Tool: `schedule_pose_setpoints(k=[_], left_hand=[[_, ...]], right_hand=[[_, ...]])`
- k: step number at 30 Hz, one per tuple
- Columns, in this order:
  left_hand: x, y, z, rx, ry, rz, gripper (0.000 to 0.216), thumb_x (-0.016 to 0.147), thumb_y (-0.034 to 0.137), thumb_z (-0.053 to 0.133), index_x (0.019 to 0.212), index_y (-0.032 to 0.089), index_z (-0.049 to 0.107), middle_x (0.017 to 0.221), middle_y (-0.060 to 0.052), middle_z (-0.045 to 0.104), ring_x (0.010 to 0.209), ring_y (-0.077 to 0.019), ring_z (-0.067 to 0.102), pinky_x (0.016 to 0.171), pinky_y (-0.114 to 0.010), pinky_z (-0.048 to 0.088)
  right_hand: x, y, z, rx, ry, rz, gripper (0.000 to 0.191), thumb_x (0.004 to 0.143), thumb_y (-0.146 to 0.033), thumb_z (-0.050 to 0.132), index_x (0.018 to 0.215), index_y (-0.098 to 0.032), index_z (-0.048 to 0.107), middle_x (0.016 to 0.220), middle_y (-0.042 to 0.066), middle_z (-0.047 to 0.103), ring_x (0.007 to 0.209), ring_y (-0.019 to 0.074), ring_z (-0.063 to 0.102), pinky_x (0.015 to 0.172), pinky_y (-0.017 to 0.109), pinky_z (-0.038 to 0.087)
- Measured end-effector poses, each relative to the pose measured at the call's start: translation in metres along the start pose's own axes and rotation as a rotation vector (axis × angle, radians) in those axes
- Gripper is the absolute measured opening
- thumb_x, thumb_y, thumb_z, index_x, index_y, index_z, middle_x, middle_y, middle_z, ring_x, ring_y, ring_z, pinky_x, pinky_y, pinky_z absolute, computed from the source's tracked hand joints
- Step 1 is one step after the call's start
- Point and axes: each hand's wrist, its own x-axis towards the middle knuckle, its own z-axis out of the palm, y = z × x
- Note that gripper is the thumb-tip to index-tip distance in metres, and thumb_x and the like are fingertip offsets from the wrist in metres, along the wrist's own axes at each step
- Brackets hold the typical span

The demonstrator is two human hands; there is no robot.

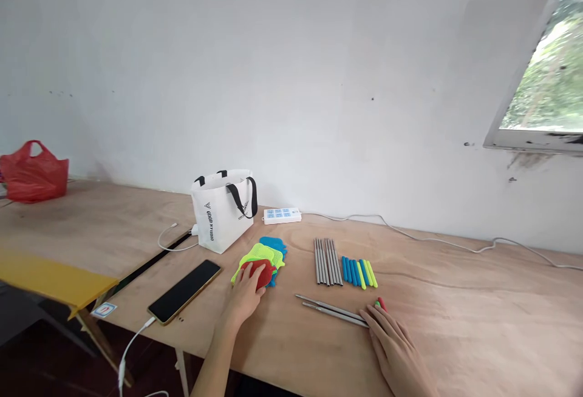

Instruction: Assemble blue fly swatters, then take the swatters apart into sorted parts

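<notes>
The left hand (246, 297) lies spread on soft, light mesh pouches (260, 261); the right hand (395, 348), fingers loosely together, touches thin, rigid, probably slippery metal straws (331, 311), best pinched mid-length.

bare wood right of coloured sticks (359, 272), white bag (221, 210) blocking far left

white wall (291, 69), window (546, 81), plywood table (478, 324)

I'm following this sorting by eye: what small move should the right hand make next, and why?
Probably close the right hand on the two loose metal straws. Its fingertips already touch their near ends, beside red and green pieces, while the left hand rests on the mesh pouches.
</notes>
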Motion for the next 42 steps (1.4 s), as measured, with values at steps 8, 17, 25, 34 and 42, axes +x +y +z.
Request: schedule_pose_setpoints(k=[8,17,25,34,42], left_hand=[[0.006,0.018,0.007,0.059,0.047,-0.032,0.055,0.100,0.018,0.038,0.155,0.024,0.041,0.162,-0.010,0.036,0.148,-0.0340,0.032,0.117,-0.050,0.033],[-0.013,0.025,-0.027,0.042,0.284,0.026,0.047,0.105,0.028,0.028,0.143,0.028,0.058,0.144,-0.008,0.059,0.132,-0.0317,0.050,0.105,-0.046,0.043],[-0.085,0.047,-0.082,-0.008,0.181,0.164,0.068,0.089,0.005,0.035,0.145,0.039,0.055,0.148,0.004,0.056,0.133,-0.0257,0.052,0.112,-0.044,0.038],[-0.082,0.077,-0.034,-0.009,-0.253,0.227,0.074,0.080,-0.006,0.034,0.137,0.032,0.064,0.143,-0.004,0.060,0.132,-0.0255,0.056,0.108,-0.039,0.047],[-0.083,0.100,-0.005,0.251,-0.206,0.159,0.077,0.082,-0.009,0.037,0.151,0.023,0.049,0.153,-0.019,0.048,0.138,-0.0413,0.047,0.095,-0.049,0.055]], right_hand=[[0.003,-0.004,-0.006,-0.034,0.011,-0.012,0.042,0.100,-0.030,0.040,0.136,-0.031,0.064,0.140,0.003,0.063,0.130,0.0260,0.060,0.099,0.043,0.056],[0.005,-0.007,-0.010,0.019,0.020,0.011,0.043,0.100,-0.029,0.040,0.135,-0.032,0.064,0.138,0.004,0.065,0.128,0.0259,0.061,0.099,0.044,0.056],[0.005,-0.007,-0.007,0.040,0.022,0.017,0.043,0.099,-0.028,0.041,0.135,-0.030,0.064,0.138,0.005,0.065,0.128,0.0251,0.061,0.100,0.042,0.055],[0.006,-0.009,-0.009,0.017,0.017,-0.005,0.045,0.098,-0.021,0.042,0.137,-0.029,0.062,0.138,0.005,0.065,0.128,0.0249,0.061,0.101,0.042,0.055],[0.005,-0.016,-0.019,0.058,0.009,0.069,0.042,0.097,-0.019,0.043,0.129,-0.029,0.068,0.146,0.006,0.058,0.139,0.0274,0.051,0.108,0.046,0.052]])
